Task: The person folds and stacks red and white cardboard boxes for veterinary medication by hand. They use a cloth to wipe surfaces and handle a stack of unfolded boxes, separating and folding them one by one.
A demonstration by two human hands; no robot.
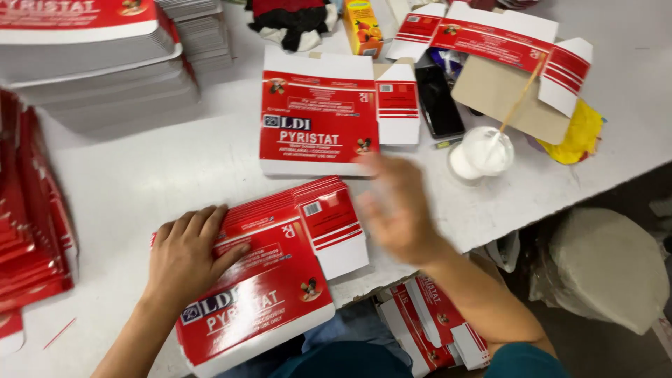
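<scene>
My left hand (187, 253) lies flat on a fanned stack of flattened red-and-white cartons (280, 280) at the table's front edge. My right hand (397, 208) is blurred in motion to the right of that stack, fingers apart, holding nothing. It hovers between the stack and a single flattened red-and-white carton (318, 122) lying further back on the white table (140, 182).
Tall piles of flat cartons (98, 63) stand at the back left, more red ones (28, 224) along the left edge. A white cup of paste with a stick (486, 150), a black phone (439, 101), another opened carton (504, 56) and a small orange box (362, 26) sit at the right. Cartons (434, 329) lie below the table.
</scene>
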